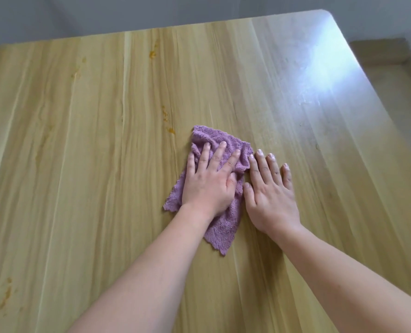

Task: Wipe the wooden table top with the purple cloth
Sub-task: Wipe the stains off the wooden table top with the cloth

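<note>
A fluffy purple cloth (222,228) lies crumpled near the middle of the light wooden table top (79,152). My left hand (209,182) presses flat on the cloth, fingers spread and the thumb tucked into a fold. Right beside it, my right hand (270,193) lies flat on the bare wood with its fingers apart, the thumb touching the cloth's right edge. An orange smear (169,129) sits on the wood just left of the cloth's far corner.
More orange stains mark the wood at the far middle (152,54), the far left (76,73) and the near left (6,294). Bright glare (319,68) covers the far right corner. The table's right edge (377,97) drops to the floor.
</note>
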